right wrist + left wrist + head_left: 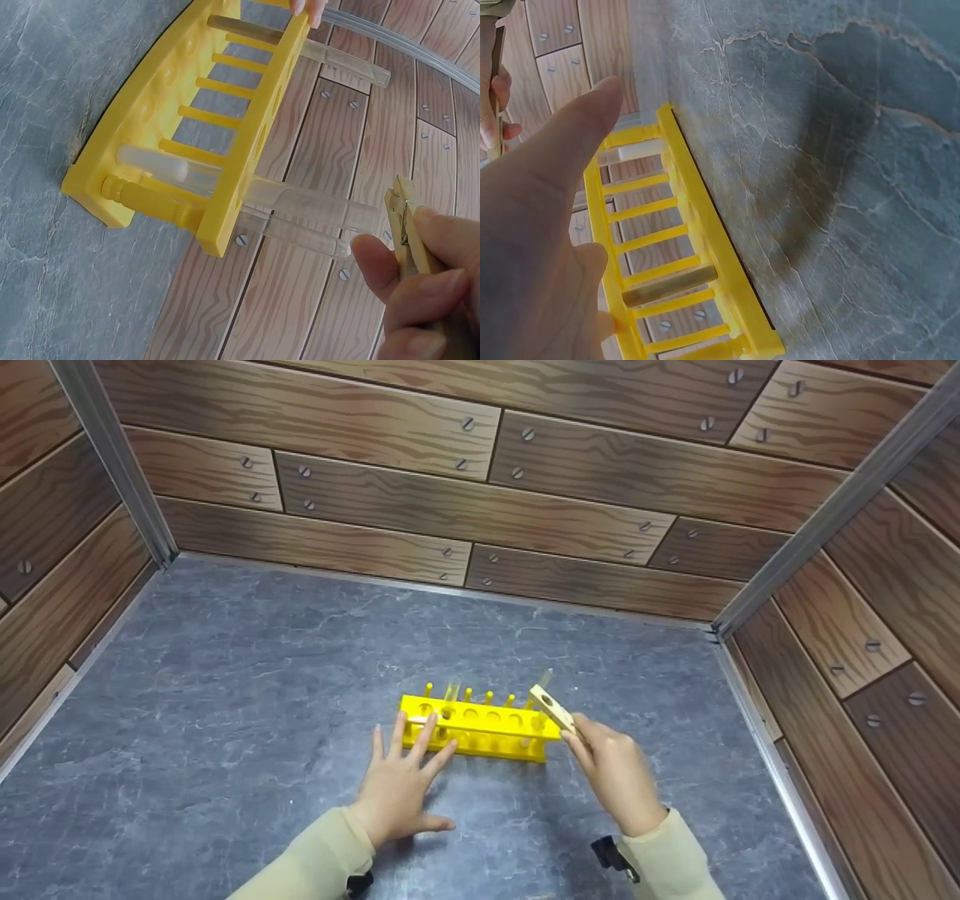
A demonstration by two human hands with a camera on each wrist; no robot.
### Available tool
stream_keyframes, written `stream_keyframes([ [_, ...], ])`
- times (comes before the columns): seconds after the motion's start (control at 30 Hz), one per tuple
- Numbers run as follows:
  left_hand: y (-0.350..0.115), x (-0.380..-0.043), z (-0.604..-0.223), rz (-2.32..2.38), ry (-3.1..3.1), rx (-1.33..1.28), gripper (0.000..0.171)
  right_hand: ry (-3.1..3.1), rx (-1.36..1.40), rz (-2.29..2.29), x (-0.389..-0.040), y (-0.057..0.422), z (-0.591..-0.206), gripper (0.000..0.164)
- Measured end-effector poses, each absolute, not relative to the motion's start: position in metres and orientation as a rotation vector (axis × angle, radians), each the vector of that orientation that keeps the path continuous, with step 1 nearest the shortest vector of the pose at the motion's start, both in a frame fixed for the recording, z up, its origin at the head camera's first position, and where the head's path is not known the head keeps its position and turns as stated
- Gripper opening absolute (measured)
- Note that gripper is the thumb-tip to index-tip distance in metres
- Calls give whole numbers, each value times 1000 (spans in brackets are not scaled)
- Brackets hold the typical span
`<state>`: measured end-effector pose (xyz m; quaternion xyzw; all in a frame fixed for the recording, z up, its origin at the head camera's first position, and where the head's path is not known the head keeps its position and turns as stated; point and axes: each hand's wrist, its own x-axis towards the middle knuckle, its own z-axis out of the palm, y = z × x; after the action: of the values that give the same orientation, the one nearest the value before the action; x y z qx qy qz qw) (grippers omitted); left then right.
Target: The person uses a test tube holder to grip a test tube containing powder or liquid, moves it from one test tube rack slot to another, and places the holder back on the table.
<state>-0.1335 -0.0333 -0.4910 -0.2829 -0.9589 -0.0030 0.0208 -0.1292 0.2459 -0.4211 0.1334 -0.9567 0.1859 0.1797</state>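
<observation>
A yellow test tube rack stands upright on the tabletop. One glass test tube in it holds brownish matter low down; another tube has white contents at its bottom. Beside that one, a further clear tube shows. My left hand has its fingers spread, and fingertips touch the rack's top at its left end. In my right hand is a wooden test tube holder, gripped between thumb and fingers. Its tip is close to the mouths of the tubes at the right end, seemingly apart from them.
The grey marbled tabletop spreads around the rack. Wood-patterned panels wall the back and both sides, joined by metal strips. Several yellow pegs rise along the rack's far side.
</observation>
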Motion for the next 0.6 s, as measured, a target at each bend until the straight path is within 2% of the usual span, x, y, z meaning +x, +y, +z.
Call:
stream_keyframes([
  [0.6,-26,-132,-495,95,-2931,-760,110,-2701,390,540,-127,243,-421,26],
])
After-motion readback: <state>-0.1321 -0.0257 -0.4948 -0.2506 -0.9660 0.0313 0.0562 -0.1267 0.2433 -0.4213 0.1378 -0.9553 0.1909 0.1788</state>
